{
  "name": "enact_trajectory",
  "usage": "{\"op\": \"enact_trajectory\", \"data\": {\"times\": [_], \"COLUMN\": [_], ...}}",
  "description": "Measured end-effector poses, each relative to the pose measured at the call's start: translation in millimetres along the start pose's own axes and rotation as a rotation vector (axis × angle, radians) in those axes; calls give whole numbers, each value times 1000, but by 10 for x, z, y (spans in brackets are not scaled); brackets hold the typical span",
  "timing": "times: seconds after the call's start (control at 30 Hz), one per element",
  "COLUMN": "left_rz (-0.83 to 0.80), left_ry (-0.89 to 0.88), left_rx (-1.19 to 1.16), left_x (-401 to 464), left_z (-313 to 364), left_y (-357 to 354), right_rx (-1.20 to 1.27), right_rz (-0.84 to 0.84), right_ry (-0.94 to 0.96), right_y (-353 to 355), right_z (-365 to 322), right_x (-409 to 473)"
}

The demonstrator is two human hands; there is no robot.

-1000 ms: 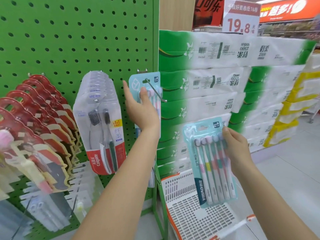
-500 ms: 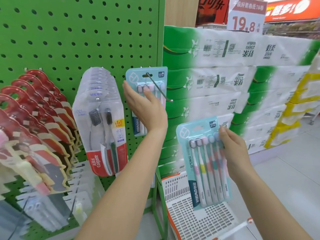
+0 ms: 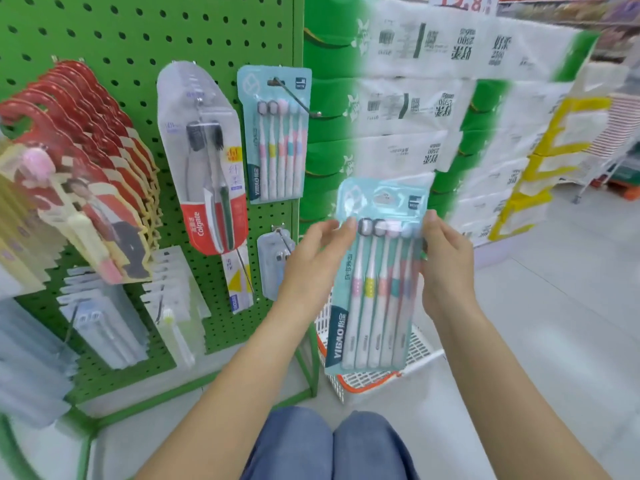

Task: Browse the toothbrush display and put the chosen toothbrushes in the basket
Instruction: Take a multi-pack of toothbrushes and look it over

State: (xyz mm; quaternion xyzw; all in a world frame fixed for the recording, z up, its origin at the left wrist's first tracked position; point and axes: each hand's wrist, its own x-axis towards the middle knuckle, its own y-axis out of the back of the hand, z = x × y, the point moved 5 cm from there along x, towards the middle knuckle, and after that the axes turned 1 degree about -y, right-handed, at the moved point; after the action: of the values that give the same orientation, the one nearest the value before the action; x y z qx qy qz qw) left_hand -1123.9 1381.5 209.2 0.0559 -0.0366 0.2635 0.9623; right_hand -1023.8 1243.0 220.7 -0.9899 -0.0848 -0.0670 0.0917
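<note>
A light-blue multi-pack of toothbrushes is upright in front of me, above the white and orange basket on the floor. My right hand grips its right edge, thumb on the front. My left hand touches its left edge with the fingertips, fingers loosely extended. An identical pack hangs on a metal hook of the green pegboard. A Colgate two-brush pack hangs to its left.
Red-carded toothbrush packs hang in a row at the left, clear packs below them. Stacked tissue packs fill the right side behind the basket. My knees show at the bottom. Grey floor lies to the right.
My left hand left the hanging pack on the pegboard and came down to the left edge of the held pack. The view tilted downward, and the held pack moved toward the centre.
</note>
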Motion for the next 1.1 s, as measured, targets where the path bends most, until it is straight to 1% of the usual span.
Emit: {"op": "enact_trajectory", "data": {"times": [0.03, 0.1, 0.23, 0.37, 0.47, 0.53, 0.6, 0.67, 0.7, 0.77, 0.83, 0.9, 1.0, 1.1], "left_rz": [-39, -82, -55, -11, -13, 13, 121, 258, 296, 276, 211, 183, 204, 231], "left_ry": [10, -35, -104, -43, 23, 57, 66, 2, -31, -49, -11, 27, 48, 44], "left_rx": [-5, -54, -189, -223, -251, -216, -124, 58, 131, 186, 188, 199, 137, 82], "left_x": [-93, -303, -658, -893, -1012, -1059, -1096, -1140, -1170, -1232, -1286, -1322, -1323, -1327], "left_z": [-6, 53, 84, -127, -304, -429, -557, -627, -633, -608, -599, -581, -583, -581], "left_y": [-6, -19, 36, 98, 102, 106, 156, 248, 288, 311, 276, 237, 211, 195], "right_rx": [15, 57, 130, 213, 326, 395, 388, 293, 237, 129, 57, 23, 2, 7], "right_rz": [-5, -29, -75, -179, -274, -285, -247, -197, -188, -209, -254, -309, -374, -350], "right_ry": [-7, -8, -51, -229, -283, -309, -321, -294, -254, -134, -28, 46, 106, 111], "right_y": [15, 40, 110, 132, 184, 217, 217, 186, 160, 84, 13, -42, -78, -32], "right_z": [-29, -91, -59, 223, 447, 594, 707, 752, 749, 698, 651, 601, 550, 574], "right_x": [-105, -337, -757, -1134, -1397, -1525, -1598, -1655, -1681, -1736, -1804, -1872, -1957, -1991]}}
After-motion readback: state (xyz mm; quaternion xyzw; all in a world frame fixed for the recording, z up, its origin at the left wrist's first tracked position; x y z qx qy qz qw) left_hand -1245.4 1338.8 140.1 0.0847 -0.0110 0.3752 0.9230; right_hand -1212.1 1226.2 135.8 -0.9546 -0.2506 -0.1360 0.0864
